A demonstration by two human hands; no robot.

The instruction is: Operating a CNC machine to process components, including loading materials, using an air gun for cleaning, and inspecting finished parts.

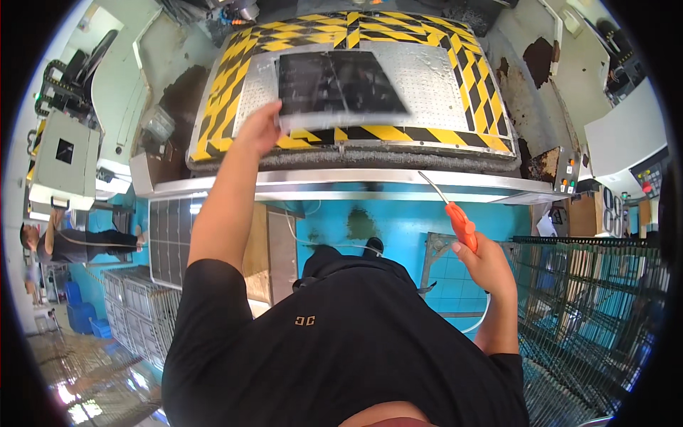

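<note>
My left hand (257, 130) grips the near left corner of a dark flat panel (334, 85) with a pale border, held over a perforated metal worktable (441, 89) edged with yellow and black hazard stripes. The panel looks blurred, as if moving. My right hand (486, 260) is lower, off the table's front edge, closed on an orange-handled tool (459, 220) whose thin metal shaft points up and left toward the table rim.
A stack of dark panels (169, 238) leans at lower left beside wire baskets (135, 302). A wire rack (590, 313) stands at right. Another person (71, 242) is at far left. A control box with buttons (569, 178) sits at the table's right corner.
</note>
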